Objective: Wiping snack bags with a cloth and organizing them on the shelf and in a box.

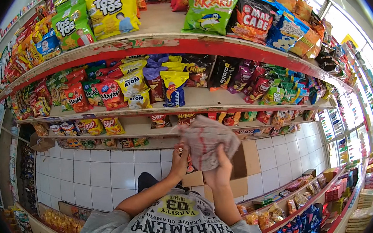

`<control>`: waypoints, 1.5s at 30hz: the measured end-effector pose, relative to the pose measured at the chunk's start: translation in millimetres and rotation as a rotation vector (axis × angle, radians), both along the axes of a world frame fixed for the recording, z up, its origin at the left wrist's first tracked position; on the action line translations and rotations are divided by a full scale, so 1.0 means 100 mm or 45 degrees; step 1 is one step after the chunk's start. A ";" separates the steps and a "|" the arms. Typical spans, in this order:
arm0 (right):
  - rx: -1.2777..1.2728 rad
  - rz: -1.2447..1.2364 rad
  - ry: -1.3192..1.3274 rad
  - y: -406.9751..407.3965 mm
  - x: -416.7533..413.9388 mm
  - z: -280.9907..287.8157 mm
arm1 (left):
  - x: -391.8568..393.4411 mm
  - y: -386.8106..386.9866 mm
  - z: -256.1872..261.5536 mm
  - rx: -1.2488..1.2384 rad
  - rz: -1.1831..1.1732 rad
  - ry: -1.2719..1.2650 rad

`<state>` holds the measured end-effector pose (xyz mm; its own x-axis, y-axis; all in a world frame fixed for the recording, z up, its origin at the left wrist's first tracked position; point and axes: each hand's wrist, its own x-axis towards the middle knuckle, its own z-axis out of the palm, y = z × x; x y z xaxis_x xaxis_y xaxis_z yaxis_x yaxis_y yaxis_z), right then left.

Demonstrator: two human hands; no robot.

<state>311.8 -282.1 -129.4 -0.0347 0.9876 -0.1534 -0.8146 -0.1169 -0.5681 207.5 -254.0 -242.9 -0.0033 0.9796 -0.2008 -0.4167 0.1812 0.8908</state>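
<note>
A crumpled greyish-pink cloth with red stripes (pixel 205 143) is in my right hand (pixel 220 169), with the thumb pressed on its face. To its left, my left hand (pixel 180 161) holds a small reddish snack packet (pixel 189 161), partly hidden behind the fingers and the cloth. Both hands are in front of my chest, before the lower shelves. Beyond them is a snack shelf (pixel 204 99) with a yellow and blue potato snack bag (pixel 175 88) and white and yellow peanut bags (pixel 134 83).
An open cardboard box (pixel 251 155) lies on the white tiled floor behind my right hand. Snack bags line the red-edged upper shelf (pixel 192 45), among them a green bag (pixel 210 10). Low shelves with packets (pixel 298 209) run along my right side. Another small carton (pixel 41 143) is at left.
</note>
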 end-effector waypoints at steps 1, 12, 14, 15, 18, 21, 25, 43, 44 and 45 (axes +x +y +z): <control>0.105 -0.195 -0.104 -0.05 0.06 0.06 | 0.02 0.02 -0.07 -0.007 0.003 0.003; 0.682 -0.382 -2.174 -0.09 0.18 -0.44 | 0.35 0.11 0.21 -0.162 0.098 -0.358; 0.579 -0.463 -1.958 0.08 0.33 -0.46 | 0.36 0.10 0.35 -0.085 -0.064 0.074; 0.541 -0.441 -1.717 0.18 0.44 -0.54 | 0.39 0.10 0.32 0.100 -0.085 0.160; 0.057 -0.393 -0.968 0.24 0.76 -0.68 | 0.44 0.09 0.34 0.132 -0.090 0.040; 0.026 -0.600 -0.911 0.24 1.14 -0.74 | 0.36 0.13 0.33 -0.078 -0.069 -0.153; -0.087 -0.623 -0.532 0.20 1.46 -1.05 | 0.26 0.16 0.49 -0.336 -0.168 -0.391; 0.277 -0.347 -1.056 0.11 0.34 -0.61 | 0.20 0.11 0.65 0.673 0.005 0.848; 0.272 -0.331 -1.052 0.12 0.26 -0.53 | 0.23 0.07 0.68 0.649 -0.141 0.768; 0.431 -0.343 -1.138 0.12 0.19 -0.42 | 0.27 0.05 0.68 0.595 -0.171 0.630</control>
<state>331.2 -269.6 -171.3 0.1884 0.9419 0.2780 -0.0460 0.2912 -0.9556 234.1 -248.9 -174.9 0.1418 0.9613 0.2363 0.0578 -0.2463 0.9675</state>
